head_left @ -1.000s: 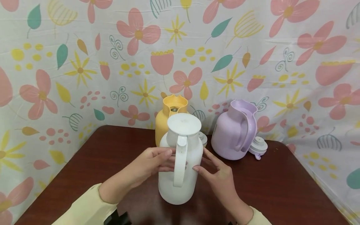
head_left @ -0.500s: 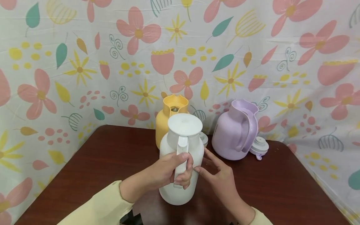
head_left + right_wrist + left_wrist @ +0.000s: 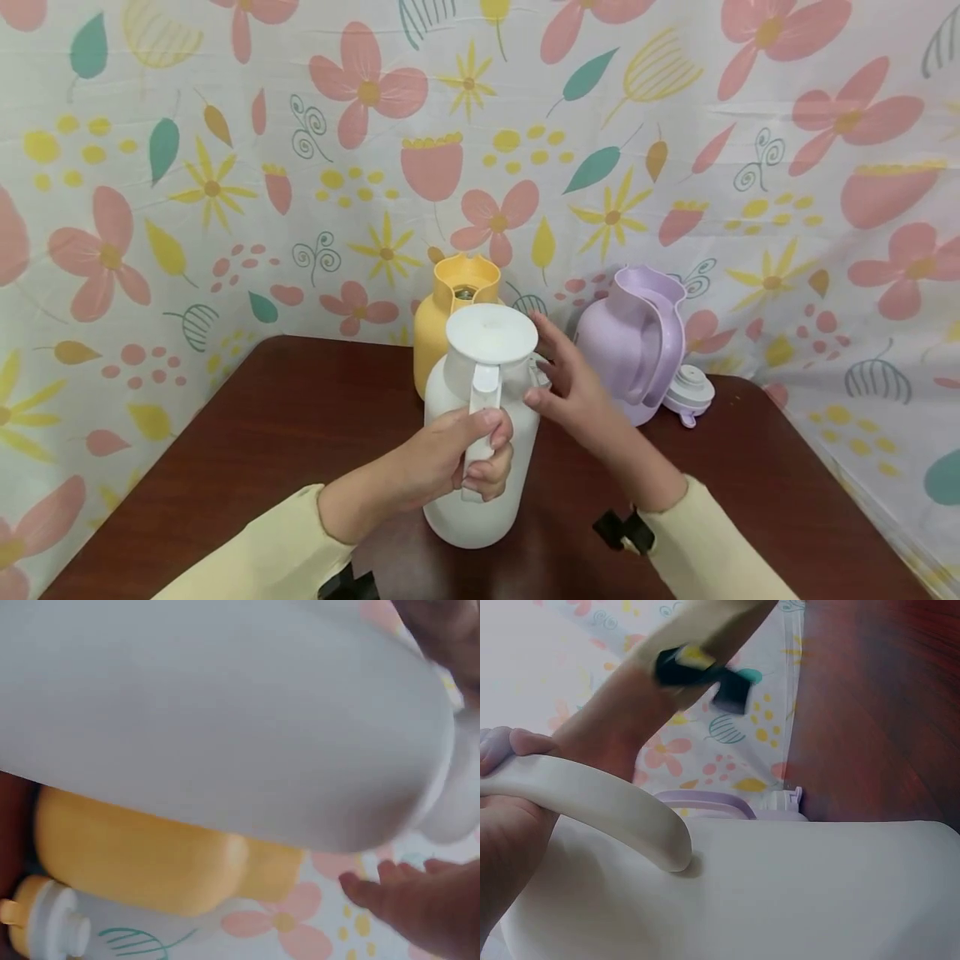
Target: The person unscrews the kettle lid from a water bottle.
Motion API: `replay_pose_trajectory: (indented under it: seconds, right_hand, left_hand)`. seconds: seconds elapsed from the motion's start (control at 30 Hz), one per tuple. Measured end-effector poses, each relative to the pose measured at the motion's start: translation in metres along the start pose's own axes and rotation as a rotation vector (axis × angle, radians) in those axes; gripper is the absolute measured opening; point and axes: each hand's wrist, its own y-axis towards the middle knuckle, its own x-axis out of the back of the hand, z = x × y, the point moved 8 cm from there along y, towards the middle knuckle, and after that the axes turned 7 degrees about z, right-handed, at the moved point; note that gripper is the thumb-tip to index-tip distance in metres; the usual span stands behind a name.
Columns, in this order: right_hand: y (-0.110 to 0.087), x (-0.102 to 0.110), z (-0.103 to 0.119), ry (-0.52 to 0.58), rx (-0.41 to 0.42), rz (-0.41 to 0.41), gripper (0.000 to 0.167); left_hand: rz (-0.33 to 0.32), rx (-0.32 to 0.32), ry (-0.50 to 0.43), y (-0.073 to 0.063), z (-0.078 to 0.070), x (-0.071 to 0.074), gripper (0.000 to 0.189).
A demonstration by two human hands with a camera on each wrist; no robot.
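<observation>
A white thermos jug [image 3: 471,523] with a round white lid [image 3: 491,327] stands upright on the table. My left hand [image 3: 442,457] grips its handle [image 3: 622,796], fingers wrapped round it and thumb laid along the top. My right hand [image 3: 581,404] is raised at the right of the jug's neck, fingers reaching up beside the lid, thumb and fingers apart. In the right wrist view, the white body fills the upper part, and right-hand fingers [image 3: 412,898] show near the neck.
Behind stands a yellow thermos jug [image 3: 430,337] without a lid, its stopper [image 3: 60,922] beside it. A lilac jug [image 3: 603,342] stands back right with a stopper [image 3: 688,388] next to it. The dark wooden table [image 3: 315,400] meets a flowered cloth [image 3: 300,167] behind.
My left hand has closed round the white jug's handle, where a second ago its fingers were beside it. My right hand has moved up from the jug's side to beside the lid.
</observation>
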Motion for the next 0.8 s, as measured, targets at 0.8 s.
replay_pose_trajectory:
  seconds: [0.8]
  right_hand:
    - [0.051,0.006,0.013,-0.121,-0.208,0.175,0.116]
  left_hand:
    - [-0.003,0.014,-0.012,0.000,0.001,0.001,0.029]
